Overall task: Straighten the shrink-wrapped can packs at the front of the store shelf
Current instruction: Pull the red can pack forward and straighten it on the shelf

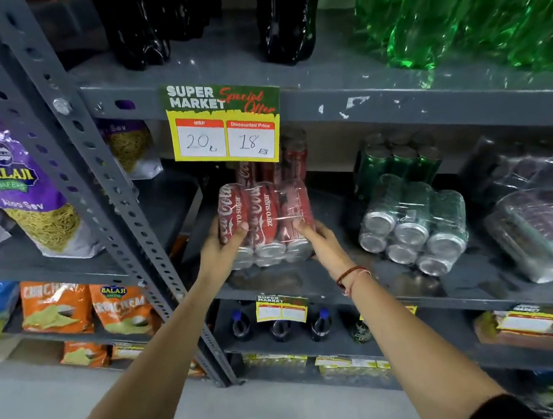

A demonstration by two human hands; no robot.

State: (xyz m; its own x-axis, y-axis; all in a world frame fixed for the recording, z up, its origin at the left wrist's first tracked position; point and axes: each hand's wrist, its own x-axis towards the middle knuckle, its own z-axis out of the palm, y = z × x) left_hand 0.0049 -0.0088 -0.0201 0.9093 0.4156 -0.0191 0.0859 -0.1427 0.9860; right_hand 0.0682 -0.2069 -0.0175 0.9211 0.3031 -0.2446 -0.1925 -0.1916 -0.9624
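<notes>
A shrink-wrapped pack of red cola cans [266,221] lies on its side at the front of the middle shelf, can ends facing me. My left hand [219,250] grips its left side and my right hand [320,238] grips its right side. Another red pack [291,154] stands behind it. To the right, a wrapped pack of green cans [414,224] lies tilted on its side, with a second green pack [397,161] upright behind. A clear-wrapped pack of dark cans [546,230] lies askew at the far right.
A yellow price tag [224,125] hangs from the grey shelf edge [394,103] above the red pack. Dark and green bottles stand on the upper shelf. Snack bags fill the rack at left, beyond a perforated upright [106,180]. Small bottles sit on the shelf below.
</notes>
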